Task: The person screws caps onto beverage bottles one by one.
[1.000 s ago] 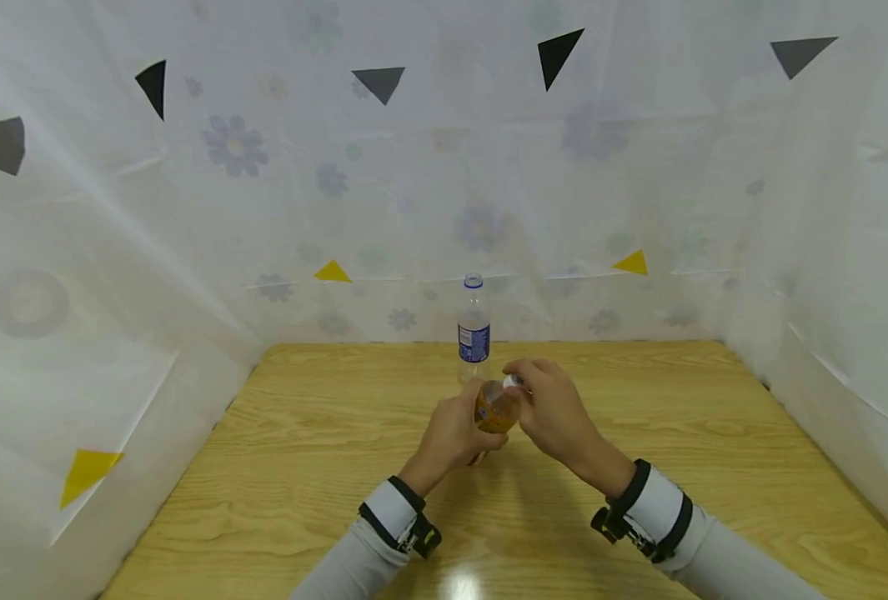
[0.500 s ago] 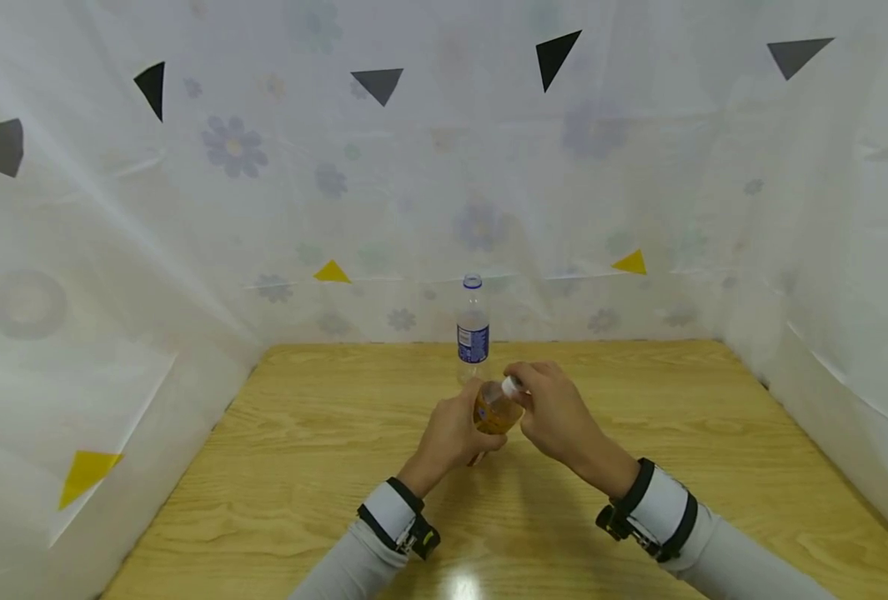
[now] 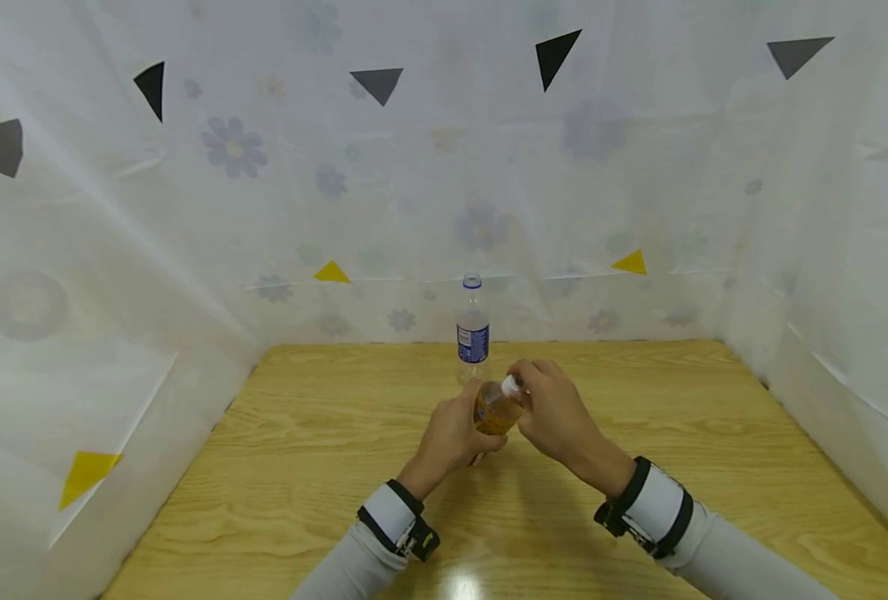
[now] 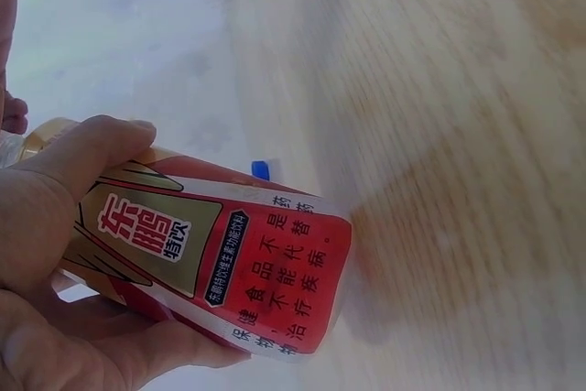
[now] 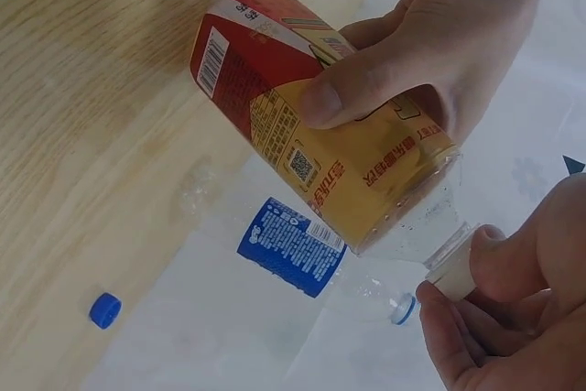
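My left hand [image 3: 453,432] grips the body of a drink bottle [image 5: 265,93] with a red and gold label, its neck tilted to the right. Fingers and thumb wrap round the label in the left wrist view. At the bottle's neck, my right hand [image 3: 558,418] pinches a white cap [image 5: 455,272] between thumb and fingers. The cap sits at the mouth; whether it is loose, I cannot tell. Just behind both hands stands a clear plastic bottle [image 3: 474,342] with a blue label, upright and without a cap. Its lower part is partly hidden.
A small blue bottle cap [image 5: 105,310] lies on the wooden table [image 3: 301,433], near the clear bottle; in the head view it is hidden. White patterned sheeting [image 3: 428,192] hangs at the back and both sides of the table.
My right fingers have shifted slightly round the white cap, which shows more than one second ago. The left hand and both bottles keep nearly the same place.
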`<control>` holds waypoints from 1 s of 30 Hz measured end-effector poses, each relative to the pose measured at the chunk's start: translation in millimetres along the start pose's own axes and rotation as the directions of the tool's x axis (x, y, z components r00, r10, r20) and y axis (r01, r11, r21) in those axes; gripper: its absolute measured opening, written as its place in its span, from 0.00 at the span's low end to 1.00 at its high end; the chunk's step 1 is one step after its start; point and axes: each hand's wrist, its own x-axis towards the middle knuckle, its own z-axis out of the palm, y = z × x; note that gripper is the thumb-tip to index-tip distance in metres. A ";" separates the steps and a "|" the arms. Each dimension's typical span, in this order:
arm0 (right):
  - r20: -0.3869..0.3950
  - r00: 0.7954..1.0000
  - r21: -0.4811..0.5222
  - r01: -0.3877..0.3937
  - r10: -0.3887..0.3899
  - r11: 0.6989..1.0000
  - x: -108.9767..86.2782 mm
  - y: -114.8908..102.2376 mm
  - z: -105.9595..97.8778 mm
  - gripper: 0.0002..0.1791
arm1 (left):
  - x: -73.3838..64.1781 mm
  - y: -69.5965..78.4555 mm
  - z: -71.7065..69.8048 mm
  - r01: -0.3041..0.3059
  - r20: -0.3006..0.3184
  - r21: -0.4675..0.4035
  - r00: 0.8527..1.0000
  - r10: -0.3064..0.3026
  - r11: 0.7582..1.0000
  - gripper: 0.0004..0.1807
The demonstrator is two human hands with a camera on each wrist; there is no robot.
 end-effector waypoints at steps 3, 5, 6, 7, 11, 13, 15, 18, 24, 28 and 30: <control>-0.008 1.000 -0.008 0.000 0.000 1.000 0.1 0.2 1.3 0.10 | -0.6 -0.5 -0.1 -0.010 -0.003 -0.003 1.000 0.010 1.000 0.37; -0.012 1.000 -0.013 0.001 -0.001 1.000 0.4 0.2 2.1 0.09 | -1.3 -0.3 -0.7 -0.014 -0.005 -0.002 1.000 0.014 1.000 0.37; -0.014 1.000 -0.014 0.001 -0.001 1.000 0.5 0.4 2.5 0.09 | -1.3 -0.3 -0.6 -0.017 -0.007 -0.001 1.000 0.017 1.000 0.37; -0.016 1.000 -0.018 0.003 -0.004 1.000 0.8 0.9 3.0 0.08 | -1.6 0.2 -0.8 -0.017 -0.008 0.002 1.000 0.017 1.000 0.37; -0.037 0.999 -0.037 0.028 -0.029 0.999 2.6 3.5 4.4 0.07 | -1.7 0.4 -0.7 -0.026 -0.014 0.006 1.000 0.026 1.000 0.35; -0.049 0.998 -0.048 0.047 -0.049 0.998 3.8 5.5 5.0 0.06 | -1.4 0.7 -0.4 -0.024 -0.016 0.006 1.000 0.024 1.000 0.34; -0.059 0.996 -0.047 0.057 -0.060 0.997 4.4 6.9 5.5 0.07 | -1.4 0.8 0.1 -0.019 -0.019 0.005 1.000 0.019 1.000 0.33; -0.069 0.996 -0.035 0.063 -0.065 0.997 5.1 8.7 5.3 0.10 | -1.0 1.6 0.5 -0.021 -0.023 0.002 1.000 0.021 1.000 0.33; -0.071 0.996 -0.013 0.060 -0.061 0.998 5.1 10.3 4.9 0.14 | -1.5 1.9 0.2 -0.031 -0.027 0.000 0.999 0.031 1.000 0.33; -0.067 0.996 -0.005 0.055 -0.055 0.999 4.7 10.8 5.4 0.14 | -2.7 0.7 -0.2 -0.035 -0.025 -0.004 0.999 0.035 0.999 0.35; -0.067 0.996 0.002 0.055 -0.055 0.998 4.5 10.8 5.6 0.14 | -3.0 -0.1 -0.6 -0.042 -0.023 -0.002 0.999 0.042 0.999 0.35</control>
